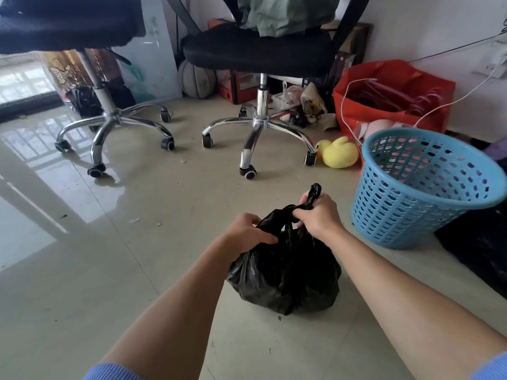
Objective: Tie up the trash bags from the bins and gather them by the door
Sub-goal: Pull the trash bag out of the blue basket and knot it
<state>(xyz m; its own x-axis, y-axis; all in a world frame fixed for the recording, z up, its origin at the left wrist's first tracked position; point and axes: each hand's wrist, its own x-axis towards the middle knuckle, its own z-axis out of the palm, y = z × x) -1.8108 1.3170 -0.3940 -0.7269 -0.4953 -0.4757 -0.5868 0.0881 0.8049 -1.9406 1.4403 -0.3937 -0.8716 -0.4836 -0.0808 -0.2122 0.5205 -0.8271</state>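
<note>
Left grip (251, 231), right grip (318, 215) clamped on trash bag (285, 275) neck | knot unclear

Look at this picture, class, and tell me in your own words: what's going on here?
A person is tying up a black trash bag that sits on the floor. The left hand grips one gathered part of the bag's top; the right hand grips a twisted end that sticks up above the fist. The knot does not look finished. A blue bin stands just to its right, with no liner showing.
</note>
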